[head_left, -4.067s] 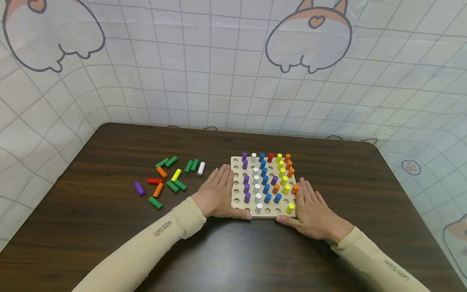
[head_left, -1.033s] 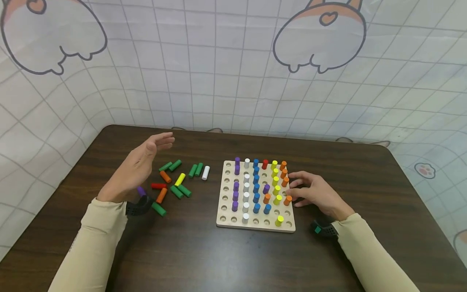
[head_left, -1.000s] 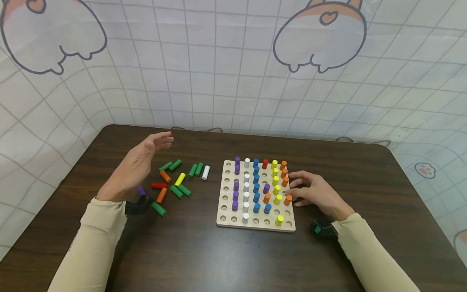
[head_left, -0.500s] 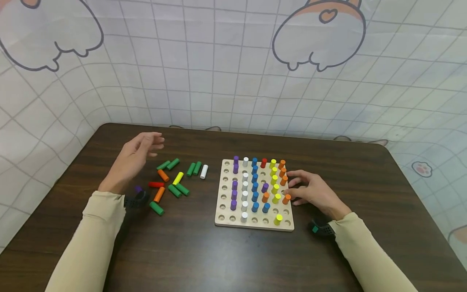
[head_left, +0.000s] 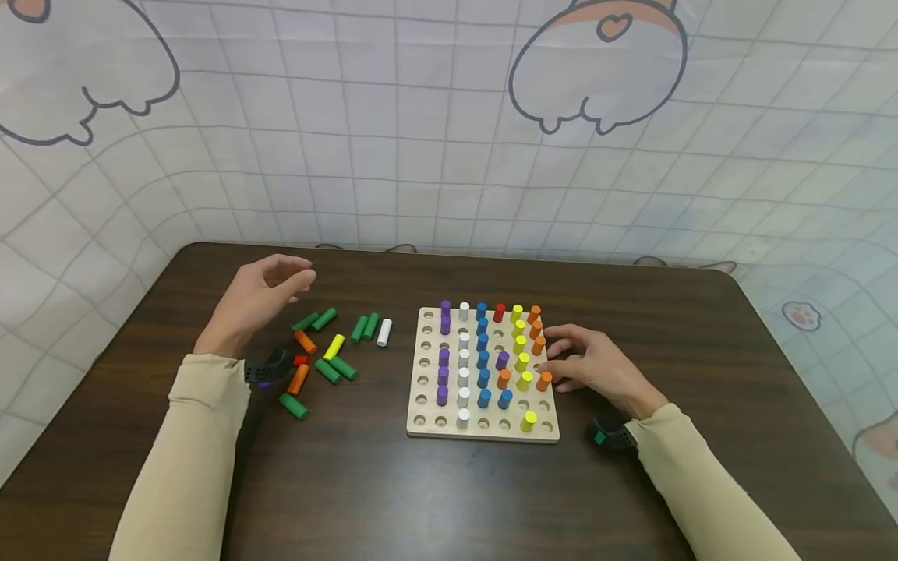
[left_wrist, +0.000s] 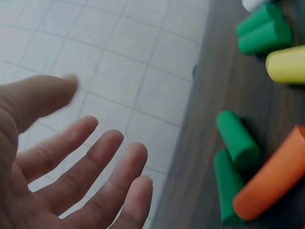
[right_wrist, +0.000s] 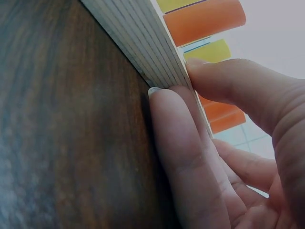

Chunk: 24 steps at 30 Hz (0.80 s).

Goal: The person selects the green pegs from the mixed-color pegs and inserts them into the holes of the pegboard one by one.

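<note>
In the head view, the left hand (head_left: 256,300) was up over the table (head_left: 393,499), near its far left corner. Its fingers were softly bent and it held nothing. Just beside it were the loose pegs (head_left: 344,368), between the table's left edge and the peg board (head_left: 431,409): 7 green, 2 orange, 1 yellow, 1 white, 1 red and 1 purple. Standing pegs (head_left: 483,360) filled many of the board's holes. The right hand (head_left: 596,362) was at the board's right edge.

In the left wrist view, the thumb and 4 fingers were spread apart, with nothing between them.

In the right wrist view, the thumb pressed the board's top and a fingertip touched its side, gripping the edge.
</note>
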Each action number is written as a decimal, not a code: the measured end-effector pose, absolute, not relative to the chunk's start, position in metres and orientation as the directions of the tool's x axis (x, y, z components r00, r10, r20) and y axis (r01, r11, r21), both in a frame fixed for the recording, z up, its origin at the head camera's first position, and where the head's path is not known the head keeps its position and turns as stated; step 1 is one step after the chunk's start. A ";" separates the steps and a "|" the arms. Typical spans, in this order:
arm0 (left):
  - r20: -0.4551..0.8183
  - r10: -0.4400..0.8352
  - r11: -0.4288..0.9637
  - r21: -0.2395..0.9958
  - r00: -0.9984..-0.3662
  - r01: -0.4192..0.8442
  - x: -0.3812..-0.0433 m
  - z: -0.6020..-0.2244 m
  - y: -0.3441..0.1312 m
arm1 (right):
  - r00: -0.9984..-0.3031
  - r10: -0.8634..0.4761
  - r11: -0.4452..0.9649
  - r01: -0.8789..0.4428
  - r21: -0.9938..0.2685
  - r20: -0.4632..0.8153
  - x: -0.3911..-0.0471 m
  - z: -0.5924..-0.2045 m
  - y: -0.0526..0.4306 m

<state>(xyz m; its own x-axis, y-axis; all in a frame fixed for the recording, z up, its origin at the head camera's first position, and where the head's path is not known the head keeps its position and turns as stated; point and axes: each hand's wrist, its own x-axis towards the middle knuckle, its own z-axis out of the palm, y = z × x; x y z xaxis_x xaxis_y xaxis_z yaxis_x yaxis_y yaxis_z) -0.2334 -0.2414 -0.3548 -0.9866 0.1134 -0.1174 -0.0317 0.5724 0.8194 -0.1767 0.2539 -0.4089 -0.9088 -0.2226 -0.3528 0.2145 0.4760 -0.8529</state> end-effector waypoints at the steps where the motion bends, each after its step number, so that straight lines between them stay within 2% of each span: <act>1: -0.120 0.112 0.579 0.815 -0.986 -0.034 -0.232 -0.356 -0.243 | -0.908 -0.226 0.476 0.213 -0.853 -0.353 -0.177 -0.409 0.254; 11: -0.229 0.194 0.672 0.740 -0.954 -0.041 -0.234 -0.368 -0.258 | -0.903 -0.221 0.484 0.225 -0.845 -0.368 -0.177 -0.405 0.252; 24: -0.239 0.244 0.720 0.694 -0.940 0.010 -0.236 -0.375 -0.259 | -0.902 -0.231 0.475 0.222 -0.851 -0.364 -0.178 -0.407 0.254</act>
<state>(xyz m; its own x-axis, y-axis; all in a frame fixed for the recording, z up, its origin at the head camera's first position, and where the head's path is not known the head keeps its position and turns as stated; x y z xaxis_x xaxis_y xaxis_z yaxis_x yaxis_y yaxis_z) -0.2360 -0.2593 -0.3753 -0.9400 0.2437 -0.2387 0.0104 0.7199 0.6940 -0.1778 0.2541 -0.4065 -0.9024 -0.2306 -0.3641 0.2221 0.4752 -0.8514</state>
